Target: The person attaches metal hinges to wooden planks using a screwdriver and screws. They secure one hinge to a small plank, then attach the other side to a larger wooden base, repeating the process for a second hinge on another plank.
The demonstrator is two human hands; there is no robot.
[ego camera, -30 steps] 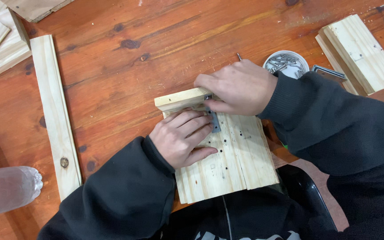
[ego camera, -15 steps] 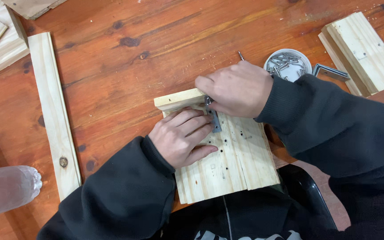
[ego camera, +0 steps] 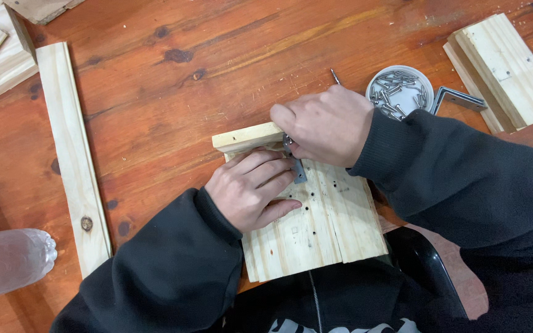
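1. Compared with a second ago, my right hand (ego camera: pixel 325 126) sits in nearly the same spot at the top edge of the panel (ego camera: pixel 316 225), with its knuckles turned only slightly; my left hand (ego camera: pixel 251 188) has not shifted.
2. I judge from this that the work is a small, fiddly adjustment at the bracket (ego camera: pixel 297 169), not a change of position.
3. Right hand: fingers curled tight over the bracket's upper end (whatever they pinch underneath is hidden, so I cannot tell what it has hold of).
4. Left hand: laid flat, fingers spread and pressing on the panel, fingertips touching the bracket's lower leg; it grasps nothing.
5. The panel lies at the near table (ego camera: pixel 155 92) edge, pale pine boards with a cleat (ego camera: pixel 245 137) across the top and several small dark holes.
6. A screw dish (ego camera: pixel 399 89) and a spare bracket (ego camera: pixel 458 98) lie just beyond my right wrist.
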